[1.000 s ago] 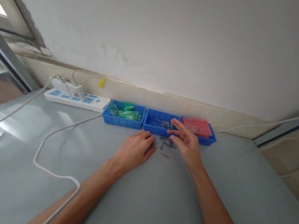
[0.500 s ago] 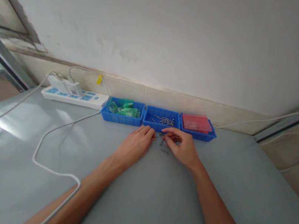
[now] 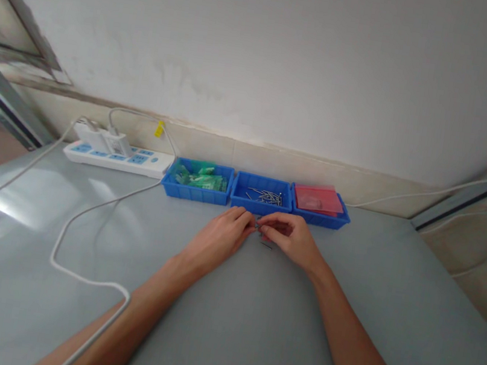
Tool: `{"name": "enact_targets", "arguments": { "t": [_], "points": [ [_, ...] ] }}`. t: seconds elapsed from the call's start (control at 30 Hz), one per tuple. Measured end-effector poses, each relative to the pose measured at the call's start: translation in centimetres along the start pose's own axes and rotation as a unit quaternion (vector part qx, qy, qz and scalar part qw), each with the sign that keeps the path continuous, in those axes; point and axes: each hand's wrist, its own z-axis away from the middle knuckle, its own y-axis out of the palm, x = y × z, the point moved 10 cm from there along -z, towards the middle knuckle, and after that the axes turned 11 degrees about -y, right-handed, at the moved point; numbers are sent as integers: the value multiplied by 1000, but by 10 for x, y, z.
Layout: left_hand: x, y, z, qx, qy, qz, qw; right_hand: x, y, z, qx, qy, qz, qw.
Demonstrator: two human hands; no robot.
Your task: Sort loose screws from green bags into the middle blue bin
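Note:
My left hand (image 3: 220,238) rests on the grey table with its fingers curled, fingertips meeting those of my right hand (image 3: 290,239). The right hand's fingers are pinched together over a small pile of thin metal pins (image 3: 265,244) lying on the table, just in front of the middle blue tray (image 3: 258,207). That tray holds more metal pins (image 3: 266,196). What sits between my fingertips is too small to make out.
A blue tray (image 3: 195,193) with green parts stands left of the middle tray, and a blue tray (image 3: 321,219) with red bags stands right of it. A white power strip (image 3: 114,157) lies at the back left. Its white cable (image 3: 81,225) loops across the table.
My right hand came down from open above the pins to a pinch on the table. Both hands drew together until their fingertips met. The camera shifted slightly.

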Motion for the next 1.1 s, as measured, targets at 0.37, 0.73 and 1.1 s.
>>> {"name": "enact_targets", "arguments": {
  "t": [0.37,0.73,1.1],
  "points": [
    [0,-6,3,-32,-2,-7,999,5,-27,-4,-115,-33,-51,992],
    [-32,20,12,19,144,-44,988,19,-34,-1,-147,-90,-13,985],
    [-6,10,3,19,36,-65,997,20,-31,-2,-134,-79,-24,988]
  ]
}}
